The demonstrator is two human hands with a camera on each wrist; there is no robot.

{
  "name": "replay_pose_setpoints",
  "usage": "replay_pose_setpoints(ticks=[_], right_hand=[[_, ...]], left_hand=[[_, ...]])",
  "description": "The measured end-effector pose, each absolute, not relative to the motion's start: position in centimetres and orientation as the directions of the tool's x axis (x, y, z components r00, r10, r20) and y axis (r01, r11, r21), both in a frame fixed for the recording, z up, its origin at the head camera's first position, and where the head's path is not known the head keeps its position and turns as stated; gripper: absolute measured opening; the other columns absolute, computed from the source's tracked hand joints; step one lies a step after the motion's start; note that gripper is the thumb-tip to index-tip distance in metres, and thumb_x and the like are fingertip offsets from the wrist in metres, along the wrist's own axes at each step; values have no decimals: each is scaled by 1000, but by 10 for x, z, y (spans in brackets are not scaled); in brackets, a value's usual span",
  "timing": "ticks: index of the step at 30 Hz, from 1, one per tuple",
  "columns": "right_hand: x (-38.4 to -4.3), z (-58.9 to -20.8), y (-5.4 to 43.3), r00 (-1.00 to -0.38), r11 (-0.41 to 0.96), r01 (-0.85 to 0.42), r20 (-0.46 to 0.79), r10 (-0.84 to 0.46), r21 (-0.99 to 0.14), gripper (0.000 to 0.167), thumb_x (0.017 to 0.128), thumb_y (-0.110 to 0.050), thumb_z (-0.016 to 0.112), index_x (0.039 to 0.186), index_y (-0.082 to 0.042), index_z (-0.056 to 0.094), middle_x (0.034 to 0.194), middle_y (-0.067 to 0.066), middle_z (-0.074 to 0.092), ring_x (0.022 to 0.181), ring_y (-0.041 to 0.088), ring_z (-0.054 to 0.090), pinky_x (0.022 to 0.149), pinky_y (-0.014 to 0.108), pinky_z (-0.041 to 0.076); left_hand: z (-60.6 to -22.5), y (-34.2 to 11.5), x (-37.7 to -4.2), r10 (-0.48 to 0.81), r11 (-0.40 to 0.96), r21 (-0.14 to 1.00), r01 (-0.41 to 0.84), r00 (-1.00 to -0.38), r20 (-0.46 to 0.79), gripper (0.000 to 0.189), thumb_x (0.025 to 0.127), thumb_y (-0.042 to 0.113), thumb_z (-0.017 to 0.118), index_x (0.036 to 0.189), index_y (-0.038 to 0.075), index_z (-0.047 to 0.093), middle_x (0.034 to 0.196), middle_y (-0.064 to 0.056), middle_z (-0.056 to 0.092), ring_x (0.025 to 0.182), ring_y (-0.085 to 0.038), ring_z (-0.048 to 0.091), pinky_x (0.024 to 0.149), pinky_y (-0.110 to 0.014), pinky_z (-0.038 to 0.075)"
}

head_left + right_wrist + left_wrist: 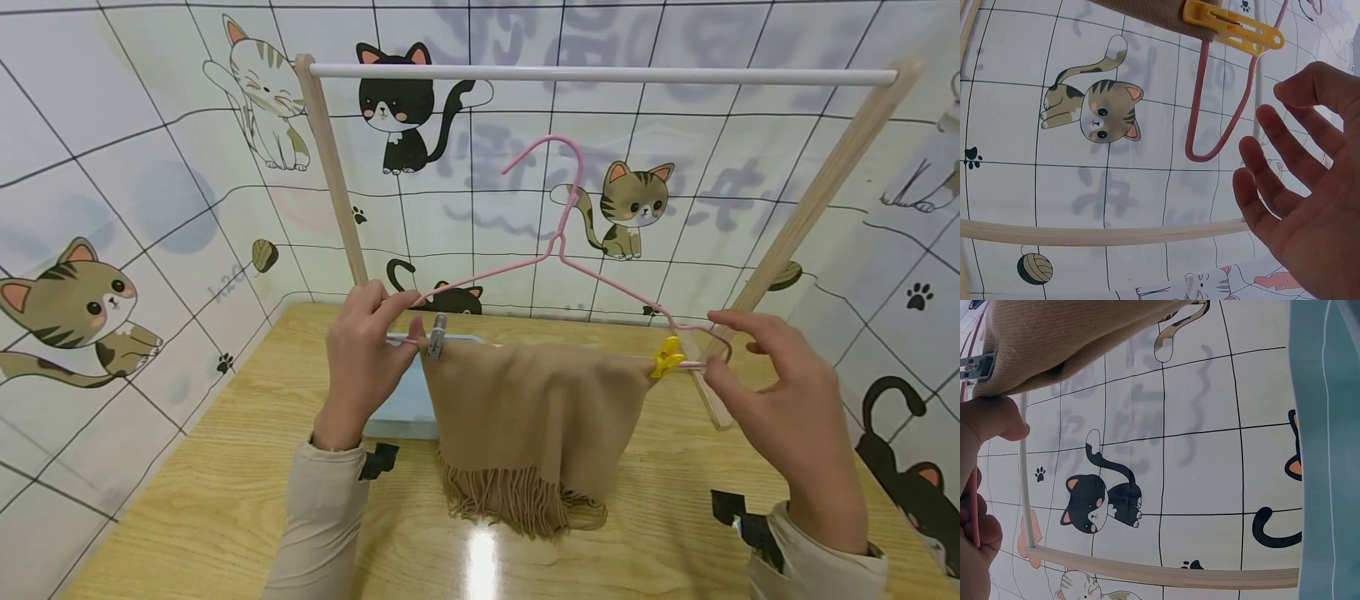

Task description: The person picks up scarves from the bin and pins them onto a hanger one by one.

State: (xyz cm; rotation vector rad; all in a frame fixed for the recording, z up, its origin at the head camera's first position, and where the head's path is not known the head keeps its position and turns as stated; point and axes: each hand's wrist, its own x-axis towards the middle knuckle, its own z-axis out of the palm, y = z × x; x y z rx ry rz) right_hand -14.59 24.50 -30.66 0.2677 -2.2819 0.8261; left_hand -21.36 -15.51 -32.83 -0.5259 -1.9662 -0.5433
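Note:
A pink hanger [480, 271] is held up with its hook at the top. Over its lower bar hangs a folded tan fringed scarf [536, 408]. A grey clothespin [437, 335] clips the scarf at the left, a yellow clothespin [667, 357] at the right. My left hand [367, 350] grips the hanger's left end, thumb and fingers around the wire in the left wrist view. At the hanger's right end, my right hand [795, 408] has its fingers spread and loosely bent. In the right wrist view the wire end stands apart from these fingers [1254, 184].
A rack with a white rail [600, 75] and wooden posts [817, 196] stands behind the hanger. A light blue box [401, 400] sits on the wooden table [240, 467], partly behind the scarf. The cat-print wall covering [487, 208] encloses the back and sides.

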Motion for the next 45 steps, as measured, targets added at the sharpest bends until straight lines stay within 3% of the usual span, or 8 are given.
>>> replay_pose_setpoints(ticks=[3,5,8,14,24,29,36,45], right_hand=[[-147,-306,247,-771,764,-415,637,-7,-494,61,85,3,68,143,-15,60,144,17,56,122,39,50,100,48,39],[-149,-307,248,-782,752,-436,622,-45,-494,69,82,6,71,146,-13,56,149,20,50,131,47,44,104,68,33],[-152,-308,249,-786,756,-456,611,-95,-470,77,79,8,75,150,-10,50,154,23,42,139,52,34,109,77,22],[-156,-312,246,-775,801,-458,614,-148,-385,84,74,11,77,151,-6,47,154,25,39,137,53,33,109,75,25],[-163,-316,237,-760,839,-459,618,-199,-294,81,69,15,80,144,-3,53,144,24,49,123,52,48,87,70,44],[-163,-319,237,-768,865,-432,608,-202,-257,75,67,12,85,136,0,58,134,22,56,107,45,59,78,64,50],[-165,-323,242,-750,873,-445,616,-242,-199,76,64,9,90,133,-9,64,114,12,65,86,29,64,64,48,52],[-165,-323,250,-740,857,-478,614,-274,-193,50,61,3,93,101,-14,67,91,3,71,70,19,65,55,29,50]], left_hand=[[-328,-155,-214,129,805,148,575,-413,902,26,82,0,73,105,9,78,75,-5,41,69,-22,39,54,-32,23],[-328,-155,-213,127,804,149,575,-412,902,26,82,-1,72,105,9,78,75,-5,41,69,-23,39,54,-32,23],[-327,-155,-212,125,803,153,576,-415,901,26,82,-1,73,105,8,78,75,-5,41,69,-23,39,54,-32,23],[-326,-153,-211,124,799,157,581,-415,901,26,81,-1,73,104,8,78,74,-5,41,69,-22,40,54,-32,23],[-326,-152,-212,133,784,145,604,-391,911,24,81,-1,72,103,9,78,74,-5,43,67,-23,38,55,-33,24],[-325,-151,-212,156,775,127,619,-382,911,22,82,0,72,102,8,77,74,-5,43,67,-24,38,56,-33,25],[-325,-152,-210,173,775,120,621,-391,904,22,82,0,72,102,8,77,74,-6,42,67,-23,36,57,-33,24],[-324,-153,-210,183,779,116,616,-401,898,22,82,1,72,103,8,77,75,-6,43,68,-23,38,56,-32,25]])
